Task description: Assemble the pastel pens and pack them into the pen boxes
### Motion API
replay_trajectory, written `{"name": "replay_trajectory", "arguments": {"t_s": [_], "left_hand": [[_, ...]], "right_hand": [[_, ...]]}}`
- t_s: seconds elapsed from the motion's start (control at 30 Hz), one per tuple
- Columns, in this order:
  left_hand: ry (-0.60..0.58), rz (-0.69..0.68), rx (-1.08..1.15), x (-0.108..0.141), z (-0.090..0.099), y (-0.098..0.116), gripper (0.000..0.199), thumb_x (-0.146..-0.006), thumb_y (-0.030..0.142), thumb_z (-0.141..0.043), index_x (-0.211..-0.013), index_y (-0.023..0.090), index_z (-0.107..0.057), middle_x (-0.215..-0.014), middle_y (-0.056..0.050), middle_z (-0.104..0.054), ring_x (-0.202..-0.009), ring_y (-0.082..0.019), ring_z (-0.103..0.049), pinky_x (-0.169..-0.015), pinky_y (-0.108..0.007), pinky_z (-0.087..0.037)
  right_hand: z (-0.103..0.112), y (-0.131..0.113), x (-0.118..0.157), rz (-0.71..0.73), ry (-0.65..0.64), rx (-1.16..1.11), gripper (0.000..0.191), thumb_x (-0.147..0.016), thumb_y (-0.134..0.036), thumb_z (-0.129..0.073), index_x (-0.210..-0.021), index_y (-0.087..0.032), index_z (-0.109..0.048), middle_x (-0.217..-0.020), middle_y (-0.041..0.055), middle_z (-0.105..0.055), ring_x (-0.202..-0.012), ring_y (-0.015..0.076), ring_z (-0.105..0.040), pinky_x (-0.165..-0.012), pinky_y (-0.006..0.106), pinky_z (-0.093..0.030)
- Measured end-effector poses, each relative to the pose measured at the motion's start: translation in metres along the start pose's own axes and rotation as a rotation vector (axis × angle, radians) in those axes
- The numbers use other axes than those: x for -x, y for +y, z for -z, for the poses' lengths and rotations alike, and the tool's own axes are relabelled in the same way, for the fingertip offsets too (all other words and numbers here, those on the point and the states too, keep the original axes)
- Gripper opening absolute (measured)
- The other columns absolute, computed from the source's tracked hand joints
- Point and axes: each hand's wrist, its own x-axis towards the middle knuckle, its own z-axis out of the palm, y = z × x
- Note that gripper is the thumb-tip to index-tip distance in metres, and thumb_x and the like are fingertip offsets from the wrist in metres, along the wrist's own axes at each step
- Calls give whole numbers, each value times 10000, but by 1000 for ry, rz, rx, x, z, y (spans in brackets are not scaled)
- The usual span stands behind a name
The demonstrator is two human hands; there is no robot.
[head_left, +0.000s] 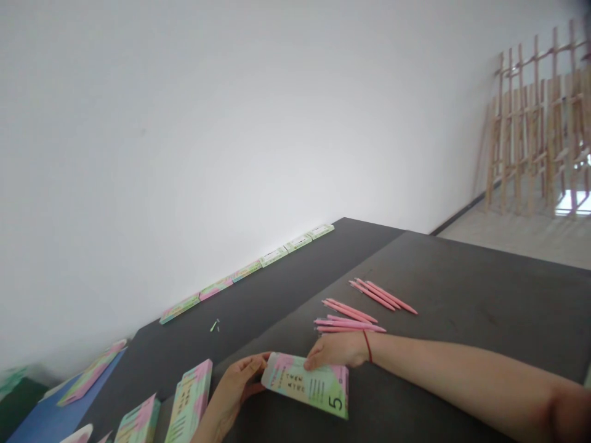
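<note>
A flat pink-and-green box (308,385) printed with a large 5 lies on the dark table (462,295) near the front edge. My left hand (237,384) grips its left end. My right hand (337,351), with a red band on the wrist, presses on its top edge. Just beyond my right hand lie three small groups of pink pens (351,323), the farthest group (383,296) fanned toward the right.
Similar boxes (189,400) lie at the lower left, one on a blue surface (87,375). A row of boxes (244,271) lines the table's far edge against the white wall. A small green scrap (215,325) lies mid-table. A wooden lattice (538,123) leans at the far right.
</note>
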Motion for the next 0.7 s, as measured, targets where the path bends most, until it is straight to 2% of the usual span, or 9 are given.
{"name": "replay_trajectory", "arguments": {"t_s": [0.17, 0.27, 0.33, 0.4, 0.5, 0.57, 0.63, 0.7], "left_hand": [[-109, 56, -38, 5, -3, -5, 239, -660, 298, -750, -852, 161, -709, -780, -31, -673, -707, -144, -596, -553, -203, -485], [-178, 78, -76, 8, -6, -3, 213, -677, 269, -722, -865, 174, -693, -826, -26, -660, -693, -133, -578, -509, -188, -474], [-212, 82, -109, 9, -8, -1, 250, -675, 221, -696, -921, 189, -672, -883, -27, -651, -711, -137, -582, -501, -188, -474], [-202, 70, -128, 10, -10, 2, 321, -658, 175, -668, -976, 205, -644, -919, -26, -637, -738, -144, -597, -498, -187, -474], [-118, 46, -114, 7, -17, 1, 376, -646, 167, -649, -1017, 213, -613, -918, -19, -613, -726, -136, -607, -486, -180, -462], [-76, 26, -76, 4, -25, -2, 377, -654, 170, -649, -1026, 212, -600, -892, -7, -597, -679, -111, -591, -469, -166, -445], [-66, 3, -34, 0, -36, -7, 365, -660, 157, -649, -1017, 207, -592, -858, 5, -583, -641, -92, -574, -446, -152, -427], [-86, -18, 11, -3, -48, -13, 348, -667, 145, -653, -1004, 204, -591, -840, 10, -576, -628, -88, -574, -432, -147, -423]], "right_hand": [[6, 0, -4, -54, -103, -177, 277, -760, -418, -696, -741, -143, -669, -752, 91, -700, -766, 188, -691, -709, 257, -541], [12, -13, 0, -136, -144, -211, 233, -825, -369, -639, -806, -137, -632, -680, 58, -674, -716, 168, -687, -684, 257, -542], [18, -26, 6, -150, -130, -238, 259, -878, -398, -560, -891, -141, -594, -659, 35, -656, -646, 152, -671, -629, 262, -544], [21, -39, 15, -75, -126, -284, 347, -908, -484, -470, -1003, -159, -544, -755, 43, -666, -646, 146, -663, -574, 258, -539], [17, -55, 25, 179, -155, -290, 492, -853, -594, -483, -1131, -189, -461, -1044, 97, -623, -855, 197, -660, -560, 246, -534], [9, -58, 27, 334, -68, -166, 619, -755, -571, -632, -1197, -204, -401, -1132, 105, -572, -957, 229, -625, -573, 247, -534], [0, -58, 27, 412, 133, 74, 776, -637, -480, -774, -1236, -208, -363, -1094, 85, -576, -943, 219, -608, -608, 257, -530], [-9, -55, 26, 468, 365, 342, 782, -596, -416, -814, -1221, -187, -404, -1047, 70, -584, -928, 207, -590, -695, 290, -518]]}}
